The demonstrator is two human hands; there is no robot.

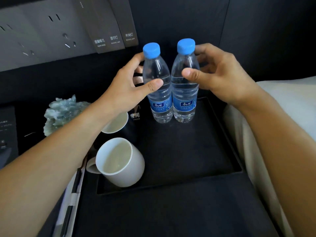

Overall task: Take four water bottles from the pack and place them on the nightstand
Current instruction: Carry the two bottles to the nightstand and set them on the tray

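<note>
Two clear water bottles with blue caps and blue labels stand upright side by side, touching or nearly so, at the far end of a shallow black tray (227,134) on the dark nightstand (171,216). The left hand (126,86) wraps around the upper body of the left bottle (158,86), thumb pressed on its near face and fingers curled behind it, so it is gripping that bottle. The right hand (220,77) is cupped around the right bottle (185,82), thumb tip against its near side just below the shoulder and fingers reaching behind near the neck; the curl looks looser, and how firmly it holds cannot be told. Both bottle bases rest on the tray floor just below and between the two hands. Under the left wrist sits a white mug (116,124), partly hidden by the forearm, and nearer the person, beside the left forearm, a second white mug (119,161) stands in the tray's near left corner. Left of the left forearm lies a pale green crystal cluster (63,112). Beyond the left hand, a grey wall panel (51,31) carries sockets and labelled switches. Beside the right forearm, white bedding (287,103) borders the nightstand.
</note>
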